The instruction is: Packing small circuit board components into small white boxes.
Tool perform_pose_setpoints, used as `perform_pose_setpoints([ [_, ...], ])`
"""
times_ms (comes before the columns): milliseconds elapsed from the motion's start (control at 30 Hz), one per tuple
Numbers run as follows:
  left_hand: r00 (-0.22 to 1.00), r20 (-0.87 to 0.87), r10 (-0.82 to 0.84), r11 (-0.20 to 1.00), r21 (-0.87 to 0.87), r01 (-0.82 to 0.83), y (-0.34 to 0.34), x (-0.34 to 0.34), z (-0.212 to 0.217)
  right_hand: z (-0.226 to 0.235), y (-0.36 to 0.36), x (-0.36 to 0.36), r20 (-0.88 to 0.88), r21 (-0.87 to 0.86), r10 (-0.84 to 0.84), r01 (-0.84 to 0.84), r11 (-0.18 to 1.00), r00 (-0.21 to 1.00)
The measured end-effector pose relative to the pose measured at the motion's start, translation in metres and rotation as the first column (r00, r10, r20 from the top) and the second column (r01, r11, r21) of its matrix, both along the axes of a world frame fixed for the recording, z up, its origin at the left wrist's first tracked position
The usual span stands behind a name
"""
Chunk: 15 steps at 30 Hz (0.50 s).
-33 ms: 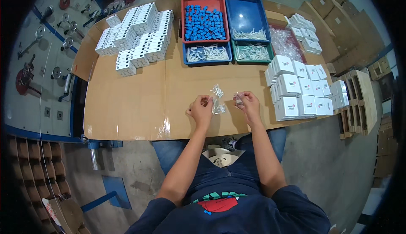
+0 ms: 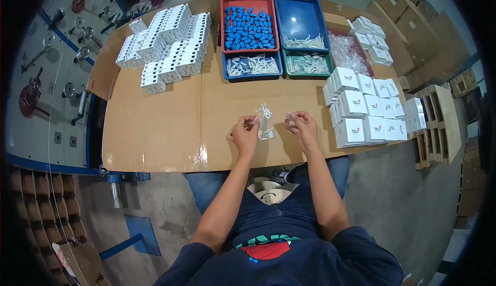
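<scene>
My left hand [image 2: 245, 134] pinches a small clear plastic bag [image 2: 265, 122] that stands up from the cardboard-covered table [image 2: 155, 131]. My right hand [image 2: 305, 128] is just to the right of the bag, fingers closed on a small pale piece [image 2: 291, 118] that is too small to identify. The two hands are a short gap apart, near the table's front edge, above my lap.
At the back stand a red tray of blue parts [image 2: 249, 27], a blue tray [image 2: 302, 19], and two smaller trays of white parts [image 2: 251, 66] [image 2: 309, 63]. White boxes [image 2: 361, 111] are stacked at the right, more white boxes [image 2: 168, 48] at the back left, and clear bags [image 2: 347, 50] lie beside the trays.
</scene>
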<state>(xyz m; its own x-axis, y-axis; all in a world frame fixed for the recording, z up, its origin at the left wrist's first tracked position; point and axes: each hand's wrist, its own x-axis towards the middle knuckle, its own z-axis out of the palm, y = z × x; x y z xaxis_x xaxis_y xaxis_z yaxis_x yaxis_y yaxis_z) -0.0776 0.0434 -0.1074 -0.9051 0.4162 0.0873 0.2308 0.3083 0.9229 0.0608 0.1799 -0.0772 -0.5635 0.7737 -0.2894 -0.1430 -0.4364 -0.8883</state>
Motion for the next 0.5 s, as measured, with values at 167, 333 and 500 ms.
perform_pose_setpoints([
  [167,0.916,0.369,-0.159,0.888,0.460,-0.031,-0.002,-0.005,0.003,0.002,0.008,-0.003,-0.028,-0.038,0.045,-0.046,0.998,0.999],
  [333,0.868,0.478,-0.132,0.903,0.420,-0.095,-0.021,-0.016,0.007,0.010,0.017,-0.027,0.033,0.017,0.130,-0.131,0.991,0.991],
  [500,0.844,0.498,-0.200,0.877,0.476,-0.073,-0.038,-0.024,-0.007,0.019,0.045,-0.078,0.046,0.144,0.192,-0.196,0.970,0.980],
])
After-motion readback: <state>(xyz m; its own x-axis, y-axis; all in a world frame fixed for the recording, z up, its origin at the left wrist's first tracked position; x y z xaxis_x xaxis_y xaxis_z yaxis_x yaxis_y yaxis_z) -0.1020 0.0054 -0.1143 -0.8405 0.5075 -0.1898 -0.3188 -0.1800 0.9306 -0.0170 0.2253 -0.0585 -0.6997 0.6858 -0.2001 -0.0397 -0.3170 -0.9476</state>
